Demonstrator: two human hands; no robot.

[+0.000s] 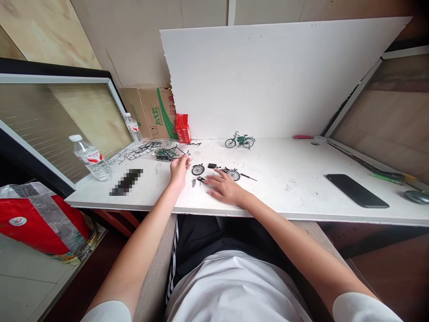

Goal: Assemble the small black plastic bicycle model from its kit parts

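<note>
My left hand (180, 170) is raised over the white table (284, 188), its fingers pinched at the end of a thin dark frame part (172, 152). Near the front edge my right hand (226, 185) lies palm down with its fingers spread, its fingertips beside a small black part (201, 179). Between the hands a small spoked wheel (198, 169) lies flat. Another wheel (233, 175) is just beyond my right hand, with a black block (212, 166) to its left. A thin black screwdriver-like rod (248, 177) lies to the right.
A green model bicycle (240, 140) stands at the back. Left are bagged parts (162, 156), black part frames (139, 150), two water bottles (90, 158) (133, 127), a red box (182, 129) and a carton (150, 114). A black phone (357, 191) lies right; a white board (281, 80) stands behind.
</note>
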